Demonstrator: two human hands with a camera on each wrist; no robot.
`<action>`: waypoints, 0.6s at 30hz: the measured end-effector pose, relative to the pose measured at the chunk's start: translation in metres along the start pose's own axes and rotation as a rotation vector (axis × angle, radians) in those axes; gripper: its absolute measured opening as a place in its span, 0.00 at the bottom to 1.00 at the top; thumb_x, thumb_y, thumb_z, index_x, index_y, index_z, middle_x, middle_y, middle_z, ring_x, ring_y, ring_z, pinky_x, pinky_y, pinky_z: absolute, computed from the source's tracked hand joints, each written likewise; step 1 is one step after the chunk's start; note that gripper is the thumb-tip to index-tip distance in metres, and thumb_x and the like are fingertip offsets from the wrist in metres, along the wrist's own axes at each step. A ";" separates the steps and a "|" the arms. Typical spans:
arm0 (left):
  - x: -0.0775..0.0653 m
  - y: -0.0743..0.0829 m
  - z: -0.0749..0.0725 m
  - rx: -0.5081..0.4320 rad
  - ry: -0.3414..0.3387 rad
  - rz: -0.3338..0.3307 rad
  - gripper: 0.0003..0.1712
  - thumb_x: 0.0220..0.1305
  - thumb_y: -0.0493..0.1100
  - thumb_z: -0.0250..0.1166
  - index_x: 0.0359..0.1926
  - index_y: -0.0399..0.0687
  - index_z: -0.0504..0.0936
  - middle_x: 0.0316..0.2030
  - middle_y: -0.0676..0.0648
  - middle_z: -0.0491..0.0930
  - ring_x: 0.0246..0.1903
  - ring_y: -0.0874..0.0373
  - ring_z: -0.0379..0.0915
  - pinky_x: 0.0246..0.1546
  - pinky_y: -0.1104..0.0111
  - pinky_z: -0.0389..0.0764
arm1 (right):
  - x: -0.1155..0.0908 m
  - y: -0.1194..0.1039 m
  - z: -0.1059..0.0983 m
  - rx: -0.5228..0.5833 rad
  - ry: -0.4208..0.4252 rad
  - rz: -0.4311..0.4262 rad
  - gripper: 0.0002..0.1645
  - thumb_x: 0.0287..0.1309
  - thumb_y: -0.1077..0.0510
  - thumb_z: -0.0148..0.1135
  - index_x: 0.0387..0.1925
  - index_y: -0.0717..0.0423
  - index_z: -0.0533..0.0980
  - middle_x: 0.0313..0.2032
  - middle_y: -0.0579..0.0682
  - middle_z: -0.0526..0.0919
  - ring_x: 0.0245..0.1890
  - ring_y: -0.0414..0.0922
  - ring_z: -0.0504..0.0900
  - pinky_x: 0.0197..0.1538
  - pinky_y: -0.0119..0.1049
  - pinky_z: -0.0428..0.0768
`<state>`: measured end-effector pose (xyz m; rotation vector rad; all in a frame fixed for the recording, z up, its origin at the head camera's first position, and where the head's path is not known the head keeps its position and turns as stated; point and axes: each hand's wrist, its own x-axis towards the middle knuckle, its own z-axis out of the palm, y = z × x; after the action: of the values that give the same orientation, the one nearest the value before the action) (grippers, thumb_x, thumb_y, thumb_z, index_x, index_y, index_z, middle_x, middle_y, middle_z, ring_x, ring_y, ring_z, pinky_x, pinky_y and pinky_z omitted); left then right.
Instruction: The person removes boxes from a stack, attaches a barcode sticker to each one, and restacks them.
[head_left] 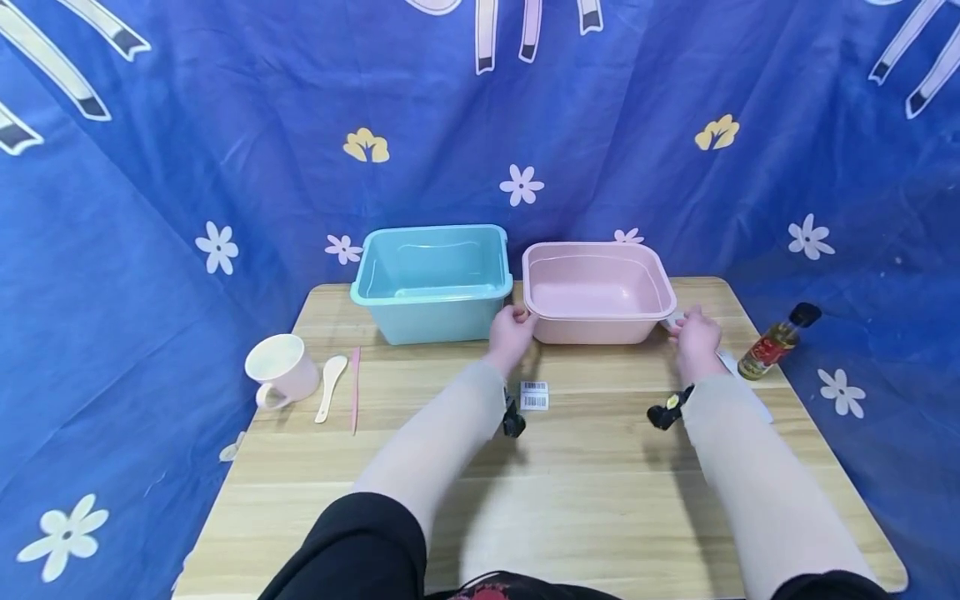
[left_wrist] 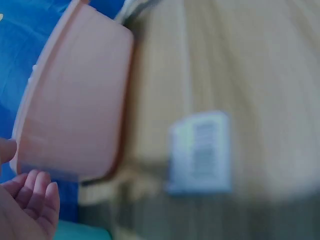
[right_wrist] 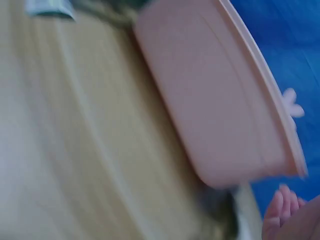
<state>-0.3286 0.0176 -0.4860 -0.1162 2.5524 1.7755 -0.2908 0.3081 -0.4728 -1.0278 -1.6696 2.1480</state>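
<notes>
A pink plastic basin (head_left: 592,331) stands toward the back of the wooden table, between my two hands. My left hand (head_left: 512,337) is at its front left corner. In the left wrist view the thumb (left_wrist: 7,150) is at the rim and the loosely bent fingers (left_wrist: 35,192) are by the side wall below it. My right hand (head_left: 697,340) is just off the basin's right side; its fingers (right_wrist: 284,202) show beside the rim's corner in the right wrist view, its thumb hidden. A pale flat item (head_left: 738,379) lies partly under the right forearm.
Left of the pink basin stands a turquoise basin (head_left: 442,321). A white mug (head_left: 288,371), a white spoon (head_left: 332,387) and a thin pink stick (head_left: 356,390) are at the left. A barcode label (head_left: 534,396) lies mid-table. An oil bottle (head_left: 772,346) stands by the right edge.
</notes>
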 end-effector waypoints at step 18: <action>-0.054 -0.055 -0.035 0.057 -0.212 -0.322 0.04 0.56 0.34 0.67 0.31 0.36 0.81 0.29 0.39 0.83 0.25 0.54 0.77 0.24 0.69 0.75 | -0.088 0.115 0.068 -0.434 -0.508 0.158 0.16 0.63 0.68 0.58 0.50 0.76 0.73 0.32 0.59 0.83 0.21 0.39 0.80 0.25 0.28 0.80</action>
<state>-0.2702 -0.0324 -0.5219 -0.3018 2.2814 1.5089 -0.2441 0.1692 -0.5376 -0.7620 -2.4447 2.3431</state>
